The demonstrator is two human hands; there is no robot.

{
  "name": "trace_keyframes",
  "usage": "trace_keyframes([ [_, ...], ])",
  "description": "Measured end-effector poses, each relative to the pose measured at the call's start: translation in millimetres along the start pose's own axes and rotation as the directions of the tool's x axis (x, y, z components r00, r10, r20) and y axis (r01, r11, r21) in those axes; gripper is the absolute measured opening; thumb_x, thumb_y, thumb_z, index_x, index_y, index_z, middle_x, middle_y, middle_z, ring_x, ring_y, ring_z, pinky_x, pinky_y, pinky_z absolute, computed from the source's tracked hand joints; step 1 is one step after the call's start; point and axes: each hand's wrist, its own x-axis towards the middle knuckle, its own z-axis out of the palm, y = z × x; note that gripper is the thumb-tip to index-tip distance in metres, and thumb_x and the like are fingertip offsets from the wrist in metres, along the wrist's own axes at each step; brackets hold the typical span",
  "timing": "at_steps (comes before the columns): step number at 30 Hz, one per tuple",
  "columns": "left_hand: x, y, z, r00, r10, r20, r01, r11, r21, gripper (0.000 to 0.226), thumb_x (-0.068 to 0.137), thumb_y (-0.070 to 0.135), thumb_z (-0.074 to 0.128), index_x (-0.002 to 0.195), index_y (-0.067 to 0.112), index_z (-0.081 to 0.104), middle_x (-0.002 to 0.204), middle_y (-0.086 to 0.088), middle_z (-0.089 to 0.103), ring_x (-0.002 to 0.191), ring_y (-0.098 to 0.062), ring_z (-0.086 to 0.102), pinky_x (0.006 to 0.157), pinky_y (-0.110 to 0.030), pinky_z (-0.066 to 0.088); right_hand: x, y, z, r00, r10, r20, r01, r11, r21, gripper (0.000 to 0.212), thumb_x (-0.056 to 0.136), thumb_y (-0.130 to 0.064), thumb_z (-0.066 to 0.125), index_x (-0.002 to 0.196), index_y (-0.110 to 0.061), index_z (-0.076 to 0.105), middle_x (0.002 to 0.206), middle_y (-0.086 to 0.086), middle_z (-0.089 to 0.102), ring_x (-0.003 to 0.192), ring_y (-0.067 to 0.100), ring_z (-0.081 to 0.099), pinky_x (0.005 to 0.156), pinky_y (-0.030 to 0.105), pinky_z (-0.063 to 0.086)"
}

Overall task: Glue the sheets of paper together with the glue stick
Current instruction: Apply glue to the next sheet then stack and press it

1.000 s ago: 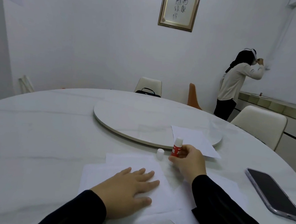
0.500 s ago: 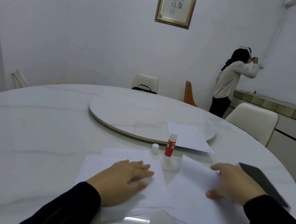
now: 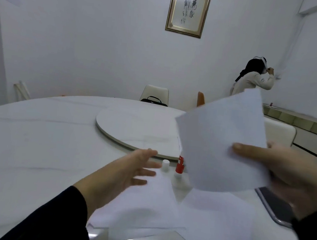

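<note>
Pinched between thumb and fingers, a sheet hangs in my right hand, lifted clear of the table and tilted, its far corner up in front of the person standing at the wall. My thumb lies across the sheet's near right edge; the fingers are hidden behind the paper. My left hand is raised above the table with fingers spread and relaxed, gripping nothing; it is blurred.

Relative to the glue stick, which stands upright and uncapped on the table with its top hidden by the held sheet: the cap stands just left of it, apart. The turntable lies just behind it. More sheets lie flat in front of it, overlapping, toward me. A phone lies to its right, partly under my right hand. Beyond the turntable a chair holds a black bag, and a framed picture hangs on the wall above.
</note>
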Motion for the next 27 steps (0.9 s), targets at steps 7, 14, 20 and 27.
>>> trace_keyframes([
  [7, -17, 24, -6, 0.97, 0.041, -0.242, -0.052, 0.998, -0.038, 0.038, 0.074, 0.014, 0.074, 0.11, 0.012, 0.064, 0.103, -0.007, 0.075, 0.092, -0.024, 0.072, 0.076, -0.035, 0.06, 16, 41, 82, 0.988, 0.154, 0.02, -0.155, 0.964, 0.218, 0.049, 0.045, -0.021, 0.082, 0.092, -0.008, 0.074, 0.092, 0.008, 0.078, 0.075, 0.021, 0.074, 0.06, 0.029, 0.058],
  [14, -33, -4, -50, 0.908, -0.124, -0.399, 0.181, 0.977, 0.108, 0.02, 0.089, 0.007, 0.057, 0.106, 0.015, 0.061, 0.095, -0.006, 0.076, 0.084, -0.025, 0.073, 0.074, -0.038, 0.054, 29, 81, 65, 0.979, 0.19, -0.076, -0.184, 0.98, 0.081, 0.014, 0.072, -0.013, 0.076, 0.083, -0.005, 0.076, 0.086, 0.008, 0.078, 0.072, 0.02, 0.074, 0.065, 0.028, 0.057],
  [20, -36, -22, -68, 0.831, -0.008, -0.557, 0.267, 0.883, 0.386, 0.014, 0.075, 0.011, 0.075, 0.073, 0.005, 0.063, 0.054, 0.0, 0.059, 0.052, -0.017, 0.054, 0.056, -0.025, 0.043, 36, 110, 72, 0.966, 0.201, -0.164, -0.214, 0.975, -0.065, 0.009, 0.079, -0.01, 0.074, 0.076, -0.002, 0.073, 0.078, 0.014, 0.077, 0.063, 0.021, 0.07, 0.06, 0.028, 0.055],
  [27, -43, -28, -70, 0.808, 0.015, -0.59, 0.38, 0.751, 0.54, 0.014, 0.074, 0.014, 0.076, 0.074, 0.005, 0.066, 0.058, -0.006, 0.056, 0.054, -0.021, 0.051, 0.052, -0.025, 0.037, 37, 121, 79, 0.954, 0.185, -0.237, -0.243, 0.938, -0.248, 0.017, 0.074, -0.015, 0.078, 0.066, -0.004, 0.068, 0.061, 0.005, 0.073, 0.044, 0.012, 0.063, 0.041, 0.019, 0.045],
])
